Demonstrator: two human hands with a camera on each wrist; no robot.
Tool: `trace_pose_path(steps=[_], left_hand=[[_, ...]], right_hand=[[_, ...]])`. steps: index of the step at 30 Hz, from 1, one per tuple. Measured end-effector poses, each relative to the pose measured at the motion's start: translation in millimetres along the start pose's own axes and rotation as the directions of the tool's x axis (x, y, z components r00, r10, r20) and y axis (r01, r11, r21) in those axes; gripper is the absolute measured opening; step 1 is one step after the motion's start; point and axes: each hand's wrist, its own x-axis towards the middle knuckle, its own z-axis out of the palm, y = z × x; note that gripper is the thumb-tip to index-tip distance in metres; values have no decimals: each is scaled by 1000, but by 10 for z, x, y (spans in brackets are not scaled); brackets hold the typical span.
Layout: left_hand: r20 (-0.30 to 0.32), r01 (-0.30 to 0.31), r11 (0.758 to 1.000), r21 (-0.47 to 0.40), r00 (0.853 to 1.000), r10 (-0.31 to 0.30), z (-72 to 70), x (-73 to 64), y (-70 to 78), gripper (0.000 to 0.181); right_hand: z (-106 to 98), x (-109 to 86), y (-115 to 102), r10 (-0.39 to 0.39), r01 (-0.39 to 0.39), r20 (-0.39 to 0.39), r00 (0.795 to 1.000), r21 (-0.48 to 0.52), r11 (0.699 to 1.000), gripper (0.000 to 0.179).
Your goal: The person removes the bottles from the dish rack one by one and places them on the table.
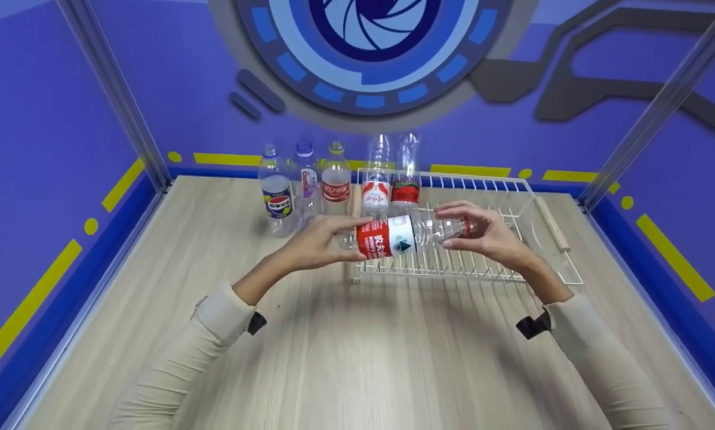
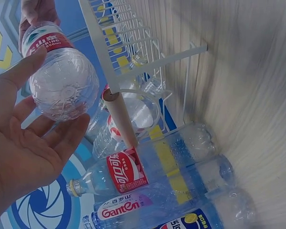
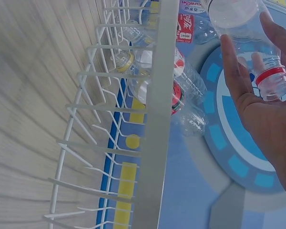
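Observation:
A clear plastic bottle [image 1: 387, 237] with a red and white label lies sideways between my two hands, above the wire rack's front part. My left hand [image 1: 317, 245] holds it by the base, thumb and fingers spread around the rounded bottom, as the left wrist view shows. At the other end, my right hand [image 1: 486, 234] holds the neck between thumb and fingers. The uncapped mouth, with a red ring [image 3: 270, 75] below it, points toward the right palm. Part of the label is behind the left fingertips.
The white wire rack [image 1: 453, 276] has wooden handles, including one [image 1: 551, 224] at its right. Two bottles, one white-and-red labelled [image 1: 375, 194], one red-and-green labelled [image 1: 406, 191], stand upside down in its left end. Left of it stand Pepsi [image 1: 278, 204], Ganten [image 1: 308, 182] and Coca-Cola [image 1: 336, 190] bottles.

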Motion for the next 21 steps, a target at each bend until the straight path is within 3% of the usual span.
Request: trace_pose_path(steps=[10,21], left_hand=[[-4,-9,1000,11,1000,9,-1,-47,-23,68],[-114,0,998,65,993,7,-119,-238,-184,67]], right_hand=[[-1,-45,-17,58,-58,8,998,-32,998,49],[-187,-122,-7,74,-73,-60,995,25,997,55]])
